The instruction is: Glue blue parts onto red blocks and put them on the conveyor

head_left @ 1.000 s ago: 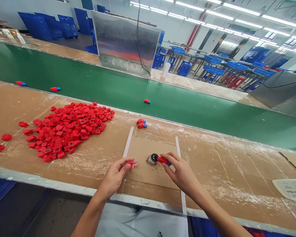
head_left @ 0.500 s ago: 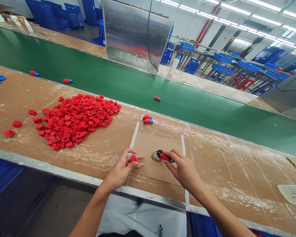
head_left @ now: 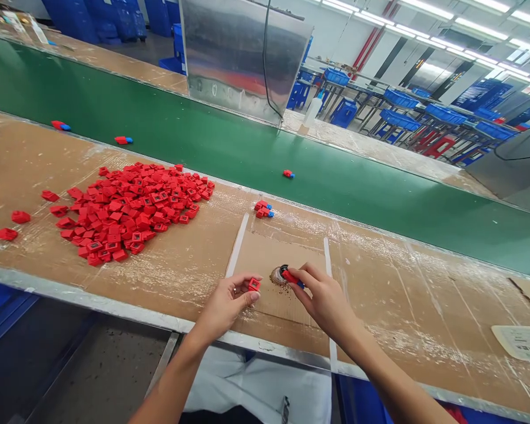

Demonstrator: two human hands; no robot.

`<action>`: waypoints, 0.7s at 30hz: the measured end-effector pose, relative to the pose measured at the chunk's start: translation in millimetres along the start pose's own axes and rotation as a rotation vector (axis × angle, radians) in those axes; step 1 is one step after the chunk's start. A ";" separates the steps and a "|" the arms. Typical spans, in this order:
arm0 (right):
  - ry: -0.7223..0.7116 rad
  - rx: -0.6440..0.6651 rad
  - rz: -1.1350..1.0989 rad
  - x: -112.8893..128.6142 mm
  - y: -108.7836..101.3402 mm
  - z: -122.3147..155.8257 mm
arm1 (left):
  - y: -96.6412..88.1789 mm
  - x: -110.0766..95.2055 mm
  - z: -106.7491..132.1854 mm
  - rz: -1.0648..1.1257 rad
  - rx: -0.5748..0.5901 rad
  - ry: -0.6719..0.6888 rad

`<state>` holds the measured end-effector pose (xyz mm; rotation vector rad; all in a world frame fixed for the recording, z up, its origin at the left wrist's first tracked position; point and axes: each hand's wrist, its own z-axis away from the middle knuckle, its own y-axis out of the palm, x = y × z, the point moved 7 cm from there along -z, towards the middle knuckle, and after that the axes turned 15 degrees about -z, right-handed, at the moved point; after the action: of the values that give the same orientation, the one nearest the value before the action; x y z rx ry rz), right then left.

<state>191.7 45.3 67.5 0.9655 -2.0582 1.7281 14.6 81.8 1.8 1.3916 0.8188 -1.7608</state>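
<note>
My left hand [head_left: 229, 300] pinches a small red plastic piece [head_left: 254, 285] between thumb and fingers, just above the cardboard worktop. My right hand [head_left: 322, 297] grips a red and blue piece [head_left: 291, 277] and presses its end onto a small round metal fixture [head_left: 277, 275] set in the cardboard. Dark specks lie around the fixture. The two hands are a short gap apart, on either side of the fixture.
A large heap of red pieces [head_left: 132, 209] lies to the left. A few red and blue assembled pieces [head_left: 264, 209] sit near the green conveyor belt [head_left: 229, 147], with single ones [head_left: 288, 174] on it. A steel box [head_left: 242, 56] stands behind. A paper sheet [head_left: 521, 341] lies right.
My left hand has turned the red piece and drawn it closer to the fixture. The right hand stays pressed at the fixture. The view has shifted slightly.
</note>
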 end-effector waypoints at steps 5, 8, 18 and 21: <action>0.111 -0.099 -0.215 -9.6 -10.9 1.8 | 23.6 1.7 1.0 -0.018 0.065 -0.020; 0.319 -0.149 -0.542 -27.6 -13.7 6.2 | 36.6 3.6 -2.1 -0.116 0.079 0.001; 0.766 -0.116 -1.443 -50.3 16.8 34.4 | 48.7 12.2 -4.5 -0.131 0.195 -0.016; 0.770 -0.106 -1.466 -49.4 18.3 34.6 | 48.8 13.2 -3.9 -0.106 0.209 -0.017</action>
<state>223.0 28.7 15.4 1.0489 -0.5315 0.8588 56.1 57.3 -13.9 1.4885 0.7273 -1.9834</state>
